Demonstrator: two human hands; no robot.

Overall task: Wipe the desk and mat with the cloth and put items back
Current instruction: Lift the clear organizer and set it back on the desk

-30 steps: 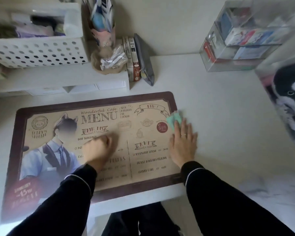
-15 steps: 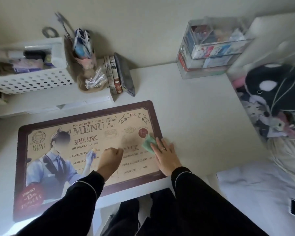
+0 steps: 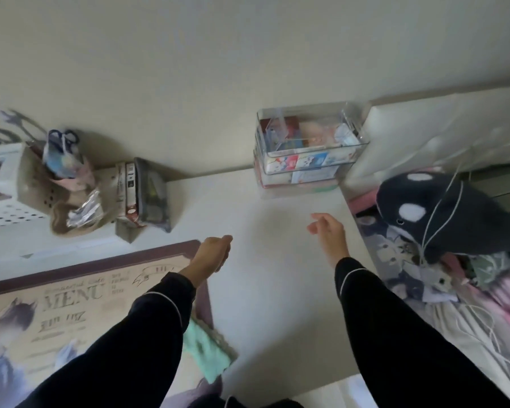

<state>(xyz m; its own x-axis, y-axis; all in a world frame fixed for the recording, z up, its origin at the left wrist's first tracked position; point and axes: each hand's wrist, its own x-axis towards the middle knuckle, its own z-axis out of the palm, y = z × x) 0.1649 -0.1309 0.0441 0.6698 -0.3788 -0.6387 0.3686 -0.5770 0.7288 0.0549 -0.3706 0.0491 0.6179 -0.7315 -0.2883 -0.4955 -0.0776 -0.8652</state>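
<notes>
Left sleeve [image 3: 124,348]: dark with white piping at the cuff; it crosses the mat and hides the cloth's left edge.
Right sleeve [image 3: 395,334]: the same dark fabric, reaching over the desk's right side.
Left hand [image 3: 214,251]: above the mat's far right corner, fingers loosely curled with nothing in them.
Right hand [image 3: 327,234]: over bare desk, well apart from the cloth, fingers relaxed and slightly bent, holding nothing.
Bedding [image 3: 468,319]: just beside the desk's right edge, with thin white cords trailing across it.
Orca plush [image 3: 442,213]: black with white patches, lying on the bedding.
Books [image 3: 127,189]: upright at the back left, with a grey pouch [image 3: 152,192] leaning against them.
White basket [image 3: 0,213]: perforated, at the far left.
Clear box [image 3: 309,151]: in the desk's far right corner by the wall (contents blurred, mostly coloured packets).
Cloth [image 3: 209,348]: mint green and rumpled, lying on the mat's right border near the desk's front edge; neither hand touches it.
Mat [image 3: 71,304]: tan with a dark brown border, printed "MENU", flat on the desk's left part.
Desk [image 3: 262,275]: white.
</notes>
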